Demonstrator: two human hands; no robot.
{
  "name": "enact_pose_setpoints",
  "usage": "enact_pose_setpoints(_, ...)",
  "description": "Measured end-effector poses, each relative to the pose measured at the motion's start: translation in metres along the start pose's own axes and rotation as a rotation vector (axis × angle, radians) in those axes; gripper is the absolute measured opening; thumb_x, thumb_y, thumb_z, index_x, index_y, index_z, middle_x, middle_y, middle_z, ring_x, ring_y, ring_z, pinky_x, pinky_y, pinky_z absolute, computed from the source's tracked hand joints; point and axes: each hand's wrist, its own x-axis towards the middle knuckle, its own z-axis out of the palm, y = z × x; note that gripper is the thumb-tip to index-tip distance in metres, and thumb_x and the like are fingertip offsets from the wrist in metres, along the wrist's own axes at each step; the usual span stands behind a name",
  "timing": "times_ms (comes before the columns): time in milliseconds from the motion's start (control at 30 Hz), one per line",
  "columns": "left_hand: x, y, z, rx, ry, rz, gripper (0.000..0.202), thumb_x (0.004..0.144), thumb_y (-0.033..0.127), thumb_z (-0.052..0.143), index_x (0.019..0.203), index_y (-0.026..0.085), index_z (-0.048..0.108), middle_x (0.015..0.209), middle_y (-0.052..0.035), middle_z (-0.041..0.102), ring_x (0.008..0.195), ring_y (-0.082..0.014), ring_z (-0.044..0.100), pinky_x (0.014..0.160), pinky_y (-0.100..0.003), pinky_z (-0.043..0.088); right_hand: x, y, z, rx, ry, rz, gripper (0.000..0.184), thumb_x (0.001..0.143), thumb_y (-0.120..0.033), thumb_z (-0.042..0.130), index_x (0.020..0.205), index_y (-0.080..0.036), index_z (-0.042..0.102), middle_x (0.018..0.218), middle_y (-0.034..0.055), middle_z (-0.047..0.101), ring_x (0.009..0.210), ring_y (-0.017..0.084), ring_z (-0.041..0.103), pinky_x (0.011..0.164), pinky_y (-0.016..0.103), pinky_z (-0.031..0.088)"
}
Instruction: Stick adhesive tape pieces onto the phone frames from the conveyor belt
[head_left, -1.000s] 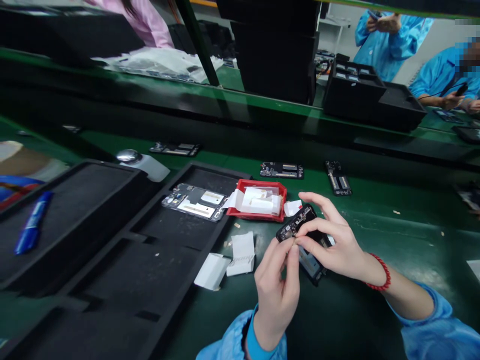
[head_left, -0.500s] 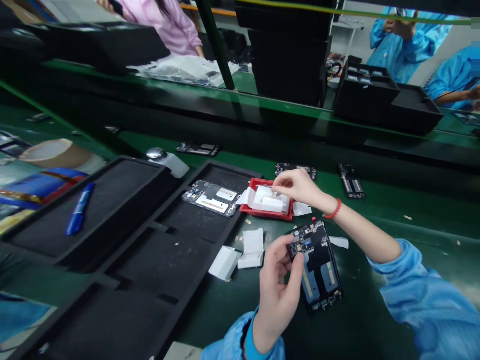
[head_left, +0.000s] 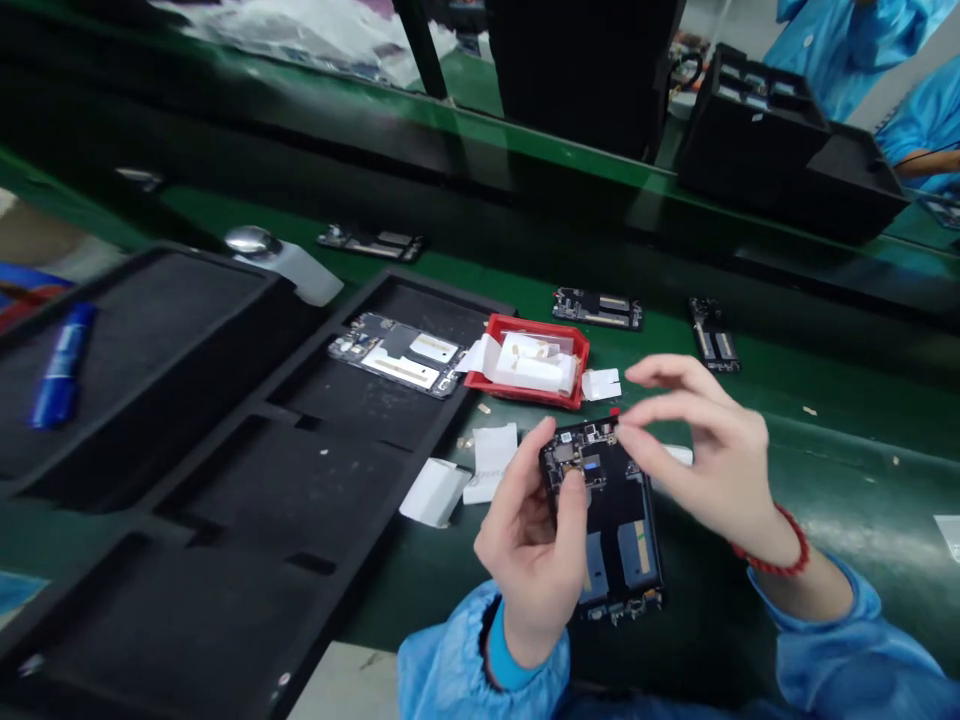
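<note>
My left hand [head_left: 536, 550] grips an opened phone body [head_left: 615, 525] by its left edge, thumb on top. The phone's circuit board and dark battery bay face up, tilted over the green bench. My right hand [head_left: 709, 455] is at the phone's top edge, thumb and index finger pinched there; whatever they hold is too small to make out. Just beyond the phone is a red tray [head_left: 577, 385] with white backing sheets [head_left: 532, 362] and small tan pieces. White paper scraps [head_left: 491, 460] lie left of the phone.
A black compartment tray [head_left: 277, 500] at left holds another phone body [head_left: 397, 352]. Further phone bodies [head_left: 598, 308] lie along the back. A blue marker [head_left: 64, 365] rests on a black box, near a white metal-topped bottle [head_left: 289, 265]. Two people in blue sleeves [head_left: 832, 50] are across the bench.
My right hand has moved from the red tray back to the phone's top edge. My left hand still holds the phone. The camera view has tilted downward.
</note>
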Motion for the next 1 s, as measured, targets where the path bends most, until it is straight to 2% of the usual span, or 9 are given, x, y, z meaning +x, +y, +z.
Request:
enact_pose_setpoints(67, -0.002, 0.003, 0.003, 0.015, -0.005, 0.016, 0.041, 0.088, 0.011, 0.071, 0.127, 0.026, 0.072, 0.11, -0.0051, 0.08, 0.092, -0.0209, 0.079, 0.077, -0.024, 0.066, -0.021, -0.01, -0.003, -0.012, 0.01, 0.06, 0.008, 0.083, -0.015, 0.078, 0.081, -0.022, 0.076, 0.117, 0.0071, 0.068, 0.111, 0.02, 0.067, 0.099, 0.036, 0.056)
enact_pose_setpoints(167, -0.004, 0.008, 0.006, 0.012, -0.008, 0.058, 0.045, 0.087, 0.007, 0.07, 0.127, 0.026, 0.071, 0.108, -0.0029, 0.08, 0.088, -0.0167, 0.079, 0.077, -0.021, 0.065, -0.034, -0.014, -0.002, 0.039, -0.003, 0.129, 0.009, 0.081, -0.015, 0.08, 0.081, -0.024, 0.076, 0.12, 0.0071, 0.066, 0.112, 0.022, 0.066, 0.1, 0.04, 0.057)
enact_pose_setpoints(333, -0.008, 0.012, 0.007, 0.027, 0.003, 0.111, 0.046, 0.086, 0.004, 0.07, 0.128, 0.024, 0.07, 0.106, -0.0023, 0.08, 0.084, -0.0144, 0.078, 0.077, -0.02, 0.064, -0.034, -0.02, -0.001, 0.098, -0.028, 0.155, 0.01, 0.078, -0.019, 0.085, 0.078, -0.025, 0.077, 0.124, 0.007, 0.065, 0.117, 0.026, 0.066, 0.101, 0.043, 0.059)
enact_pose_setpoints(533, -0.01, 0.01, 0.005, 0.131, 0.011, 0.18, 0.047, 0.084, 0.005, 0.072, 0.128, 0.022, 0.07, 0.11, -0.0041, 0.08, 0.084, -0.0173, 0.078, 0.076, -0.024, 0.066, -0.033, -0.026, 0.002, 0.088, 0.01, 0.164, 0.013, 0.079, -0.013, 0.081, 0.076, -0.024, 0.076, 0.124, 0.0063, 0.066, 0.115, 0.024, 0.067, 0.1, 0.041, 0.059)
enact_pose_setpoints(767, -0.009, 0.017, 0.007, 0.047, 0.043, 0.167, 0.053, 0.083, 0.0, 0.07, 0.129, 0.026, 0.07, 0.11, 0.0004, 0.08, 0.086, -0.0139, 0.078, 0.08, -0.02, 0.064, -0.034, -0.021, 0.006, 0.052, 0.028, 0.148, 0.015, 0.08, -0.01, 0.077, 0.075, -0.024, 0.073, 0.124, 0.0057, 0.067, 0.114, 0.025, 0.066, 0.095, 0.041, 0.059)
enact_pose_setpoints(900, -0.01, 0.018, 0.009, 0.038, 0.088, 0.135, 0.05, 0.084, 0.002, 0.07, 0.127, 0.029, 0.072, 0.108, 0.0022, 0.08, 0.081, -0.0123, 0.078, 0.073, -0.017, 0.063, -0.036, -0.023, 0.011, 0.057, 0.085, 0.144, 0.015, 0.081, -0.01, 0.076, 0.075, -0.023, 0.072, 0.125, 0.0052, 0.065, 0.112, 0.023, 0.066, 0.097, 0.04, 0.058)
enact_pose_setpoints(1000, -0.009, 0.019, 0.013, 0.042, 0.15, 0.15, 0.04, 0.087, 0.008, 0.071, 0.122, 0.026, 0.074, 0.102, 0.0013, 0.081, 0.075, -0.0131, 0.077, 0.067, -0.018, 0.064, -0.038, -0.024, 0.015, 0.055, 0.135, 0.126, 0.016, 0.081, -0.009, 0.075, 0.076, -0.023, 0.072, 0.124, 0.0055, 0.065, 0.109, 0.023, 0.067, 0.096, 0.042, 0.058)
